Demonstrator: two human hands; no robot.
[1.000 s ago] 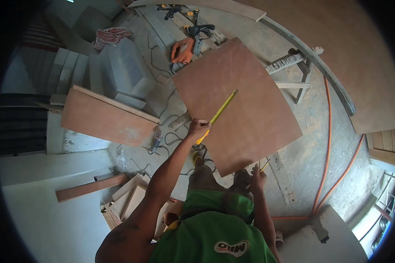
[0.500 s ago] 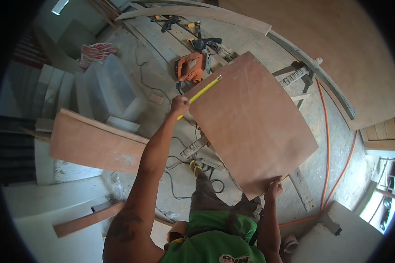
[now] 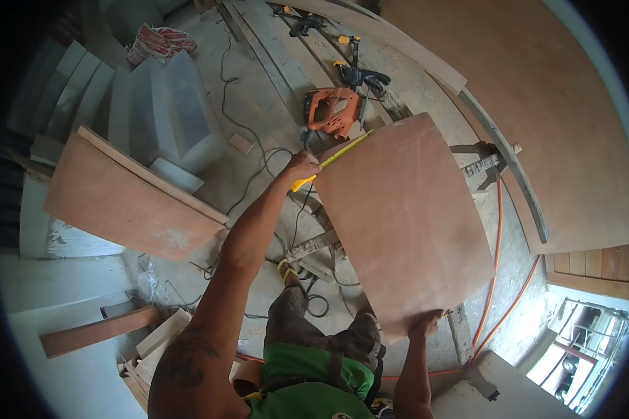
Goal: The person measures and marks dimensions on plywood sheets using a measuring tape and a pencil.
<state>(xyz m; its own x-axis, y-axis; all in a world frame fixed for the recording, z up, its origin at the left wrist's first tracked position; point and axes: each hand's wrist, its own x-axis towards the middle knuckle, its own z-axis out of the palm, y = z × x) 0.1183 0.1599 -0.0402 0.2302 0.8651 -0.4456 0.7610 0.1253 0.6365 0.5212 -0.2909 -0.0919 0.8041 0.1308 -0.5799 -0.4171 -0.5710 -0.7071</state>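
A large plywood panel with slightly curved edges lies on wooden supports in front of me. At its upper left corner my left hand is closed around a yellow tape measure, whose blade stretches along the panel's top edge. My right hand is at the panel's bottom edge, its fingers bent together; whatever they hold is too small to make out. An orange power tool rests just beyond the top edge, beside a black clamp.
Another plywood piece leans at the left. A large sheet fills the upper right, with a curved wooden strip along it. Black cables and an orange hose cross the floor. A wooden support sticks out under the panel.
The view has shifted and turned a little. Both hands stay at the panel's edges, and the tape blade still lies along the top edge, with its tip nearer the orange tool.
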